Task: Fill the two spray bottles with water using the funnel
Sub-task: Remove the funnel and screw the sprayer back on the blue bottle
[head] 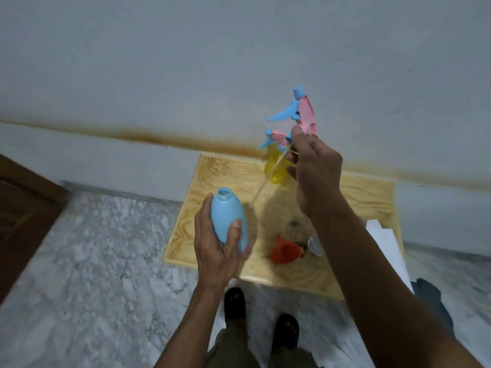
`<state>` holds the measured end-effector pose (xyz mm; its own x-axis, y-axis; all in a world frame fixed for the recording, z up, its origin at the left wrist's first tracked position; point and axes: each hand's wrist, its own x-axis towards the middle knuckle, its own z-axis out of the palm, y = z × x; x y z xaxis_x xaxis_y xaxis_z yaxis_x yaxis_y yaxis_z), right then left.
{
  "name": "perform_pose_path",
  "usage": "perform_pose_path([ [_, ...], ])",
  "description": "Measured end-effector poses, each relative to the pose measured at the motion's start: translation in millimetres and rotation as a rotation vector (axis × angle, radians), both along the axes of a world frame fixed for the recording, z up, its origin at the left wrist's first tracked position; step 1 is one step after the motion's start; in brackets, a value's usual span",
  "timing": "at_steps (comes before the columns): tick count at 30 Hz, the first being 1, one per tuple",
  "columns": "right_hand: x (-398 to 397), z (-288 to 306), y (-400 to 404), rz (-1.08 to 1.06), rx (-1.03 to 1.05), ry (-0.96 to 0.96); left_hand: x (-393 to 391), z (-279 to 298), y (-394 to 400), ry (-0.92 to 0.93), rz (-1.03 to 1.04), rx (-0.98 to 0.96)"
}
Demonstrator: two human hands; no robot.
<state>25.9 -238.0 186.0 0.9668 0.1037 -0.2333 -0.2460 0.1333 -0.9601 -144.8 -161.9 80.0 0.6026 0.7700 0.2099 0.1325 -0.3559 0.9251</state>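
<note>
My left hand [216,251] grips a light blue spray bottle [229,219] by its body; its neck is open, with no cap on it. My right hand [314,166] holds up the pink and blue spray head [301,110], lifted clear of the blue bottle, its thin dip tube [268,179] hanging down to the left. A yellow spray bottle [276,168] with its own pink and blue head stands at the back of the wooden board [212,176]. An orange funnel [284,252] lies on the board near the front, beside a clear water bottle [316,244] mostly hidden by my right arm.
The board lies on a marbled grey floor [106,261] against a pale wall [239,62] with a brown stain along its base. White paper [385,240] sits at the board's right edge. My feet [261,320] stand just before the board. Dark wood [24,208] lies at the left.
</note>
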Motion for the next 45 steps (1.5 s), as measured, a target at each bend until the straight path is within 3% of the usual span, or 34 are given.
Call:
perform_pose_path([
  [4,-15,67,-30,0.03,0.274,-0.111,-2,26,-24,-0.081,0.039,-0.003],
  [10,-43,106,-60,0.13,0.298,-0.254,-10,46,-60,-0.191,0.033,0.063],
  [16,-59,106,-62,0.163,0.281,-0.36,-16,58,-63,-0.228,-0.019,0.117],
  [25,-97,69,-25,0.343,0.06,-0.397,-22,90,-19,-0.258,-0.098,0.038],
  [38,-135,49,7,0.229,-0.014,-0.377,-38,95,29,-0.246,-0.3,0.03],
  [45,-143,50,13,0.121,0.044,-0.324,-37,101,39,-0.276,-0.373,-0.017],
])
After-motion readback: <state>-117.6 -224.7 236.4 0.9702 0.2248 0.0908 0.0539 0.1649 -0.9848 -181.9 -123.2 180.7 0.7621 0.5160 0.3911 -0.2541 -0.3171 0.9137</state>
